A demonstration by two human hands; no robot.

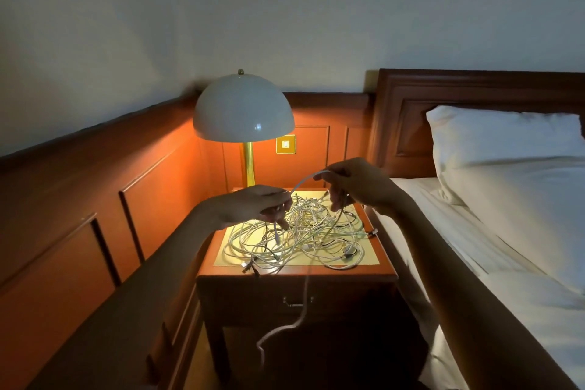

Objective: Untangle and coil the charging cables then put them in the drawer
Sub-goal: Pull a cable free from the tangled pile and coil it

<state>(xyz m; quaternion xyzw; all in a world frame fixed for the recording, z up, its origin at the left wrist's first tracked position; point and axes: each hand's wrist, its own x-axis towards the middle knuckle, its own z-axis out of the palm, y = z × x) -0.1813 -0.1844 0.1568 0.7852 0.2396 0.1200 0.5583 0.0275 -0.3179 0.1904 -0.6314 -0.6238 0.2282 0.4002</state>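
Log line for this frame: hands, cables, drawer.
left hand: pinches white cable | right hand: pinches same cable | tangled pile of white and black cables: on wooden nightstand | drawer: closed

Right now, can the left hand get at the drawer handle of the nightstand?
Probably yes, once it lets go: the left hand pinches a white cable above the tangle. Nothing solid blocks the way down to the drawer handle; only one hanging cable crosses it.

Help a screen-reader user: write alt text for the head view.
The left hand and right hand hold a white cable arched above a tangle of charging cables on a wooden nightstand. A lit dome lamp stands behind it; its drawer is closed; a bed lies alongside.
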